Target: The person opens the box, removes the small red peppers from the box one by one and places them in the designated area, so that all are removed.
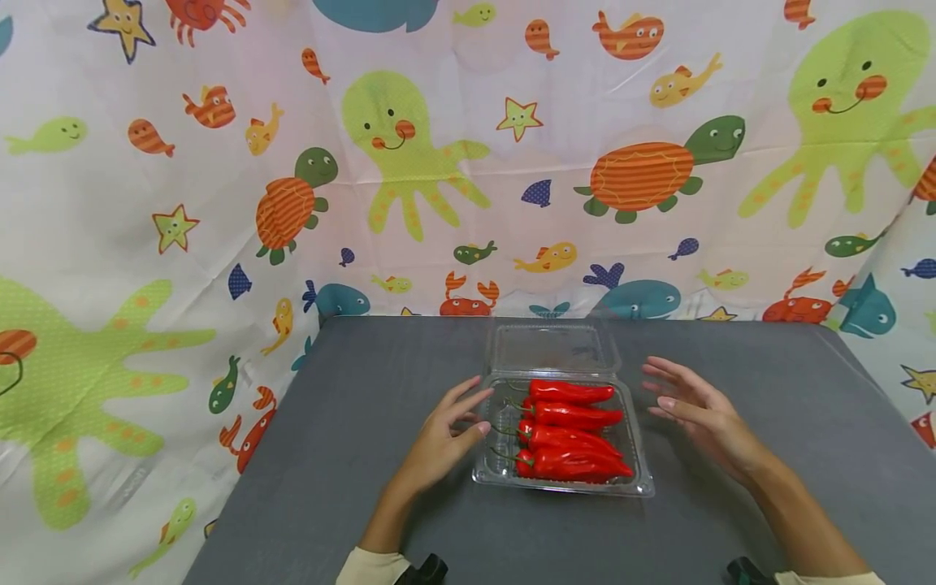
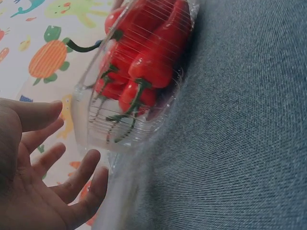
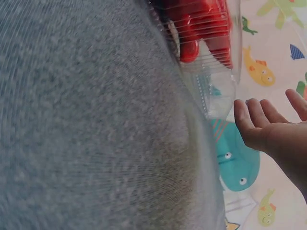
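A clear plastic clamshell container (image 1: 640, 455) stands on the grey table, its lid (image 1: 552, 349) folded back toward the far edge. Several red peppers (image 1: 570, 437) lie in a row inside it, green stems pointing left. My left hand (image 1: 435, 443) is at the container's left side, fingers spread and slightly bent, with nothing in it. In the left wrist view, the peppers (image 2: 153, 67) show through the ribbed wall beyond the fingers. My right hand (image 1: 705, 418) hovers to the right of the container, palm facing it, fingers loosely extended. A gap separates it from the rim.
The grey tabletop (image 1: 380, 366) extends on both sides of the container. Behind and beside it hangs a white curtain (image 1: 439, 268) printed with sea animals. Dark straps (image 1: 424, 570) sit at both wrists, by the pale sleeves.
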{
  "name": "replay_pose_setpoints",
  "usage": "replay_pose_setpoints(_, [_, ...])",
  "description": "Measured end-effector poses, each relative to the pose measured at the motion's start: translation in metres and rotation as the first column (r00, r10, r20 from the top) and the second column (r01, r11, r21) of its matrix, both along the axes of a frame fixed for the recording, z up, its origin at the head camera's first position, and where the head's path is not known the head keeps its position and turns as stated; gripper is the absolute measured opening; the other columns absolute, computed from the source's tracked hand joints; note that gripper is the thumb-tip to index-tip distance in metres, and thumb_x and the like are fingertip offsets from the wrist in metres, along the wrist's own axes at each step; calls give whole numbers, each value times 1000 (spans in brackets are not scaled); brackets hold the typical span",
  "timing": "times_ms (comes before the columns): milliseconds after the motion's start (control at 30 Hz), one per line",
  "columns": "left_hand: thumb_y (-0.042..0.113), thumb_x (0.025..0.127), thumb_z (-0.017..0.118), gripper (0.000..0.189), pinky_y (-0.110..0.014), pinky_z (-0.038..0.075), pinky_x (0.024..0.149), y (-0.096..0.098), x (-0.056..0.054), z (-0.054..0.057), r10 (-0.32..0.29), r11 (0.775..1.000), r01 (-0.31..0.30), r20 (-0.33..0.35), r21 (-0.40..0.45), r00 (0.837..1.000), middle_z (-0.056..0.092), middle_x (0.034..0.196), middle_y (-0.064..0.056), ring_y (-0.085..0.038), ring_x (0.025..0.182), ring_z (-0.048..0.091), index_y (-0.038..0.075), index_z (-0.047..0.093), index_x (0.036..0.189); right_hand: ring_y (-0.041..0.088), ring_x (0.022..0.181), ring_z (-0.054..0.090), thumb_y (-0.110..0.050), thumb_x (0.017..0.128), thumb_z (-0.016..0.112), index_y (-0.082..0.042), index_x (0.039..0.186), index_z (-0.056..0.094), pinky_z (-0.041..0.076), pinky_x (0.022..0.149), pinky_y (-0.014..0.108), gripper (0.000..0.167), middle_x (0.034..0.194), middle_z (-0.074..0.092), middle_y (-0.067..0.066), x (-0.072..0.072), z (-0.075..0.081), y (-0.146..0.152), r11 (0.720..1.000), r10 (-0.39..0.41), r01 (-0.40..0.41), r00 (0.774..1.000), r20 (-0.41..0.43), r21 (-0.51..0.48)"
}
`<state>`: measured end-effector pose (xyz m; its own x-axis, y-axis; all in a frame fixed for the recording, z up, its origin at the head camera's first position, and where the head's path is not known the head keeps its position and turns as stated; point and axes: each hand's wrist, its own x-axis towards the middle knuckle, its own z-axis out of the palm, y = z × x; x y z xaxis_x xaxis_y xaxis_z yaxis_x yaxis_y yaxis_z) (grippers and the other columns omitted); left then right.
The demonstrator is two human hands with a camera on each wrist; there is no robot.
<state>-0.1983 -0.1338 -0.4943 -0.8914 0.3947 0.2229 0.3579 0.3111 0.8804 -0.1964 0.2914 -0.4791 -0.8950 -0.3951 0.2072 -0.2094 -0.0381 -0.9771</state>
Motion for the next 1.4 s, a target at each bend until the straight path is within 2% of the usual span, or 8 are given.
replay_pose_setpoints(233, [15,104,70,52,-38,56,95,2,-5,-5,-23,1000,23,1,11,1000,36,170,-10,-40,121,67,8,57,153,14,142,48,-7,107,51,-9,166,30,52,103,27,63,163,40,-2,8,15,-8,991,-77,78,997,-12,113])
replay_pose_setpoints(400, [17,103,71,53,-38,55,97,3,-7,-8,-40,999,40,24,4,999,38,170,-8,-37,123,67,8,58,153,14,142,47,-10,106,55,-14,166,32,51,102,24,64,164,38,0,12,24,-16,982,-94,97,995,-27,161])
replay_pose_setpoints(600, [20,102,73,52,-40,55,100,2,-7,-10,-36,999,37,46,-17,998,41,168,-4,-29,121,68,8,60,151,17,143,45,-8,105,57,-15,165,33,52,100,24,65,166,35,12,14,30,-23,982,-79,83,996,-31,171])
replay_pose_setpoints(933, [20,103,71,49,-38,54,99,2,-5,-11,-33,999,34,48,-22,998,41,168,-5,-34,124,66,5,61,149,13,139,52,-6,100,67,-14,164,37,53,100,26,71,161,45,5,20,35,-35,979,-63,73,996,-55,193])
replay_pose_setpoints(1167, [17,103,70,49,-39,53,101,2,-5,-12,-33,999,34,68,-15,997,39,169,-4,-35,126,65,5,60,150,11,135,57,-5,97,71,-11,162,38,53,103,28,73,160,48,8,24,37,-44,977,-49,60,997,-62,205])
replay_pose_setpoints(1400, [18,104,70,49,-39,53,101,2,-5,-12,-31,999,33,66,-18,997,39,169,-3,-35,126,65,5,60,150,10,131,59,-8,97,72,-10,162,38,57,98,32,73,159,47,10,30,41,-54,979,-31,38,999,-38,201])
